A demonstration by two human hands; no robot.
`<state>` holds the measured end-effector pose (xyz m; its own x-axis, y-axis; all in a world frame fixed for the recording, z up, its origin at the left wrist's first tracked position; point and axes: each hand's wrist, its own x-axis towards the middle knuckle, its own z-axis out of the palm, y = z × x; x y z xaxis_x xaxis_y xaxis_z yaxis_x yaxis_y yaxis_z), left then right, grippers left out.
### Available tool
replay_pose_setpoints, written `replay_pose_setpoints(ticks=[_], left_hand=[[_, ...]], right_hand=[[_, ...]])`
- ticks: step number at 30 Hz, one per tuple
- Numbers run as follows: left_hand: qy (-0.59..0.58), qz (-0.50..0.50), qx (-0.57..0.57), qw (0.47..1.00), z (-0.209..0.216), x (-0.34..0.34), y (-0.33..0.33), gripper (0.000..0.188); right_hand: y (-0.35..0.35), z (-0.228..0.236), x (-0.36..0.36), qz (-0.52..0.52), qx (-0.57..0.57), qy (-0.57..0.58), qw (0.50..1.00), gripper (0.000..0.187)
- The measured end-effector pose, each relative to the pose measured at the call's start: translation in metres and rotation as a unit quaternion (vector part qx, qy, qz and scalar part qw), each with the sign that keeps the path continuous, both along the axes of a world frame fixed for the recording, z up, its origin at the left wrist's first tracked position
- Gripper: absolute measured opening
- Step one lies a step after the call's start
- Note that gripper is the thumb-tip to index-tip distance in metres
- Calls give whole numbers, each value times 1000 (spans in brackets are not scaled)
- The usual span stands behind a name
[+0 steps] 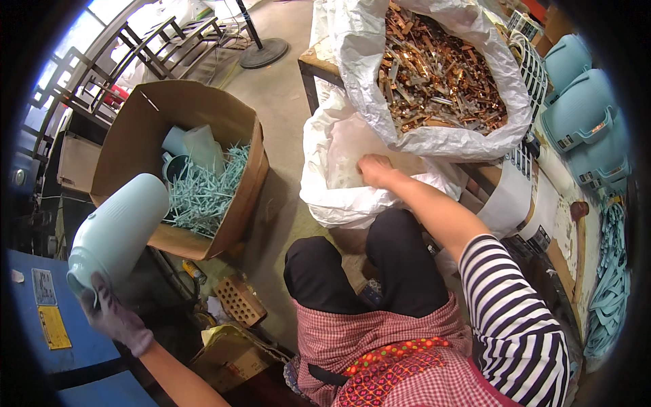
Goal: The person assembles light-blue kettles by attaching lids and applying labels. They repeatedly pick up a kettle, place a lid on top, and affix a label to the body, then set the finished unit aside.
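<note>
My left hand (119, 319), in a grey glove, is closed around the handle end of a light blue plastic jug (125, 224). The jug is tilted, its rounded base up and to the right, close to the near-left side of an open cardboard box (129, 129). My bare right hand (376, 169) reaches down into a white woven sack (319, 183) with a translucent plastic liner. Its fingers are curled, and whatever they hold is hidden. Inside the box lie thin light blue plastic strips (210, 193) and several cup-like or jug-like pieces (203, 146).
A large white sack (359, 68) full of copper-coloured metal pieces (441, 74) stands beyond my right hand. Several light blue jugs (580, 112) and blue trimmings (607, 278) are at the far right. A blue machine (81, 346) is at left, and a perforated brick (241, 302) lies below the box.
</note>
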<state>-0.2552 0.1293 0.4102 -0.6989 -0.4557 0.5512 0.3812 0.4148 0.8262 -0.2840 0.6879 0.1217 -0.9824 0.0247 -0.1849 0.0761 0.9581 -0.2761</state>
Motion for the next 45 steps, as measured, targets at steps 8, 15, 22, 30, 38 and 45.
replay_pose_setpoints(ticks=[8,15,22,30,38,45], left_hand=[[21,-51,18,998,53,131,72,59],[26,-437,-222,871,62,154,179,70],[67,-481,-356,799,95,164,225,76],[121,-515,-426,734,96,167,242,49],[92,-591,-400,695,83,169,268,39],[121,-654,-242,707,104,154,236,60]], right_hand=[[10,60,31,-114,-265,-4,957,28],[-47,243,140,8,-506,143,851,17],[-77,379,221,430,-72,525,731,17],[-83,392,254,534,-39,434,724,19],[-76,398,256,522,-89,228,817,20],[-8,407,215,363,-497,206,760,13]])
